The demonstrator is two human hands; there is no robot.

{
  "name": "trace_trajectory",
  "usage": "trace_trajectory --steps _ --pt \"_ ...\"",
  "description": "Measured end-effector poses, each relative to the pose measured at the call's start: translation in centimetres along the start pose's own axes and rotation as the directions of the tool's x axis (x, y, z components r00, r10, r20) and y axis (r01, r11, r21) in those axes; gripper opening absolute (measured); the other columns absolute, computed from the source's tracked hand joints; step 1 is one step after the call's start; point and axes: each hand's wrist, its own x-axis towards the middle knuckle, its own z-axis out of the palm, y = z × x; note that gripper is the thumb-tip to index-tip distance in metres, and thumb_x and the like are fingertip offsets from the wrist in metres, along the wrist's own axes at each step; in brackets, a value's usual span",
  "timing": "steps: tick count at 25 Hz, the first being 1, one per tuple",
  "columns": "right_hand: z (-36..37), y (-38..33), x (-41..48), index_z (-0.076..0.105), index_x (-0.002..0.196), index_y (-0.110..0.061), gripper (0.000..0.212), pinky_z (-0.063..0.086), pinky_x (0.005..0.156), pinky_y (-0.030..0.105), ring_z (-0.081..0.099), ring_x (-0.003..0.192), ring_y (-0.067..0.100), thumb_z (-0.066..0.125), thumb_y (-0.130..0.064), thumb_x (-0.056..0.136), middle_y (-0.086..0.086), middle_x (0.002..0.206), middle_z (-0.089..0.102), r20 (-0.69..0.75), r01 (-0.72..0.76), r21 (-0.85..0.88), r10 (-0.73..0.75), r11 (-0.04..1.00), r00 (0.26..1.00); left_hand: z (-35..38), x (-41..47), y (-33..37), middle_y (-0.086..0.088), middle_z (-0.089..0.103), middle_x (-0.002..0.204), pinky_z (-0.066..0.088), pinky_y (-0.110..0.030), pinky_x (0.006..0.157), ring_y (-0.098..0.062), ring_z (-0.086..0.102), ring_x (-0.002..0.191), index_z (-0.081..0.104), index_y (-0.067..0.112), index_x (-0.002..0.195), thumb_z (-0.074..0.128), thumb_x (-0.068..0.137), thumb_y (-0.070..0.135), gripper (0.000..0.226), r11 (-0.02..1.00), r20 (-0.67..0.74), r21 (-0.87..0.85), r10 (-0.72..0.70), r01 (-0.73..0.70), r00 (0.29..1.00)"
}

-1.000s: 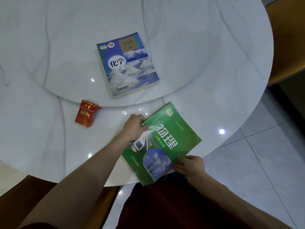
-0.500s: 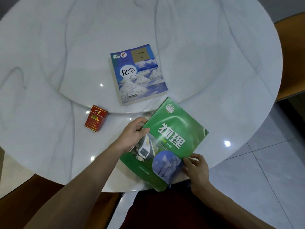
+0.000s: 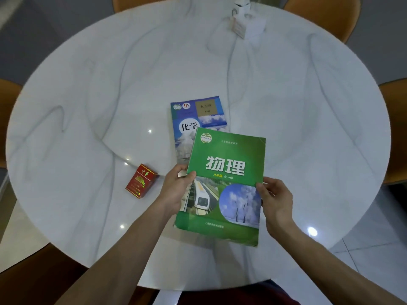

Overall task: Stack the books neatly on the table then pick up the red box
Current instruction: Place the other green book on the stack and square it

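A green book (image 3: 224, 172) is held above the round white marble table (image 3: 88, 106), its top edge overlapping the lower part of a blue book (image 3: 193, 119) that lies flat near the table's middle. My left hand (image 3: 178, 190) grips the green book's left edge and my right hand (image 3: 275, 201) grips its right edge. A small red box (image 3: 142, 180) stands on the table just left of my left hand, apart from both books.
A white box-like object (image 3: 246, 23) stands at the table's far edge. Orange chairs (image 3: 394, 133) ring the table on the right, left and far side. Grey floor tiles (image 3: 374, 227) show at the lower right.
Both hands have lifted the green book off the table's near edge, turned it straight and carried it forward until it overlaps the blue book. The camera view has tilted up.
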Motion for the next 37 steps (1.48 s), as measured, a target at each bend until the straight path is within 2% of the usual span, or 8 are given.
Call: trace_trajectory --steps 3,7,10,17,21,28,30,37 --pt "2.1 -2.5 3.4 0.061 0.098 -0.008 0.012 0.048 0.071 0.036 0.059 0.076 0.024 0.060 -0.004 0.087 0.011 0.086 0.066 0.049 0.056 -0.025 -0.055 0.998 0.997 -0.1 1.6 1.7 -0.016 0.070 0.102 0.053 -0.046 0.085 -0.031 0.067 0.091 0.058 0.021 0.086 0.060 0.089 0.011 0.010 0.998 -0.088 -0.061 -0.012 0.007 0.996" --pt "5.2 -5.2 8.1 0.061 0.103 -0.006 0.016 0.052 0.084 0.044 0.061 0.083 0.027 0.060 -0.004 0.087 0.021 0.098 0.068 0.158 0.087 -0.062 -0.077 0.994 0.985 -0.4 4.5 4.2 -0.010 0.071 0.081 0.058 -0.038 0.065 -0.026 0.069 0.075 0.056 0.023 0.082 0.060 0.090 0.015 0.012 0.995 -0.196 -0.098 -0.034 0.015 0.980" --pt "7.5 -7.1 11.2 0.062 0.105 -0.009 0.020 0.053 0.076 0.039 0.060 0.081 0.026 0.061 -0.004 0.086 0.016 0.096 0.067 0.233 0.091 -0.088 -0.068 0.992 0.970 -0.6 6.9 5.7 -0.007 0.069 0.069 0.051 -0.026 0.041 -0.016 0.067 0.052 0.054 0.023 0.082 0.060 0.090 0.016 0.012 0.991 -0.252 -0.132 -0.057 0.024 0.966" --pt "11.1 -8.2 16.6 0.063 0.109 -0.003 0.024 0.051 0.071 0.035 0.059 0.074 0.023 0.062 -0.003 0.085 0.012 0.090 0.066 0.282 0.097 -0.149 -0.052 0.984 0.958 -0.5 11.7 7.5 -0.006 0.068 0.073 0.051 -0.025 0.046 -0.017 0.064 0.060 0.060 0.018 0.088 0.063 0.087 0.015 0.004 0.995 -0.323 -0.101 -0.036 0.003 0.946" --pt "12.9 -8.0 18.8 0.063 0.112 -0.006 0.026 0.052 0.066 0.027 0.060 0.072 0.019 0.061 -0.006 0.085 0.010 0.091 0.066 0.265 0.123 -0.219 -0.062 0.968 0.962 -0.2 14.2 7.8 -0.014 0.070 0.105 0.055 -0.040 0.085 -0.029 0.065 0.092 0.064 0.011 0.108 0.062 0.087 0.016 0.021 0.998 -0.382 0.051 0.040 -0.021 0.923" --pt "13.8 -5.9 20.3 0.068 0.107 -0.005 0.023 0.047 0.065 0.015 0.058 0.074 0.016 0.058 -0.006 0.086 0.005 0.087 0.065 0.247 0.212 -0.363 -0.125 0.907 0.961 0.2 15.5 6.4 -0.016 0.073 0.096 0.047 -0.027 0.067 -0.027 0.064 0.081 0.068 0.005 0.102 0.057 0.091 0.021 0.022 0.852 -0.336 0.520 0.258 -0.050 0.906" --pt "14.1 -5.6 20.5 0.070 0.098 -0.003 0.020 0.043 0.055 0.010 0.054 0.064 0.016 0.055 -0.004 0.085 0.006 0.079 0.064 0.251 0.248 -0.427 -0.149 0.869 0.956 0.3 15.8 6.3 -0.018 0.071 0.093 0.043 -0.026 0.064 -0.026 0.063 0.077 0.067 0.003 0.097 0.056 0.091 0.022 0.022 0.784 -0.305 0.617 0.309 -0.060 0.901" --pt "14.7 -5.4 21.1 0.070 0.094 0.002 0.017 0.043 0.064 0.020 0.057 0.071 0.023 0.056 -0.001 0.085 0.017 0.084 0.069 0.262 0.258 -0.536 -0.132 0.804 0.956 0.4 16.0 5.4 -0.022 0.050 0.111 0.049 -0.040 0.089 -0.035 0.055 0.099 0.061 0.001 0.114 0.053 0.094 0.022 0.030 0.652 -0.312 0.758 0.342 0.016 0.886"
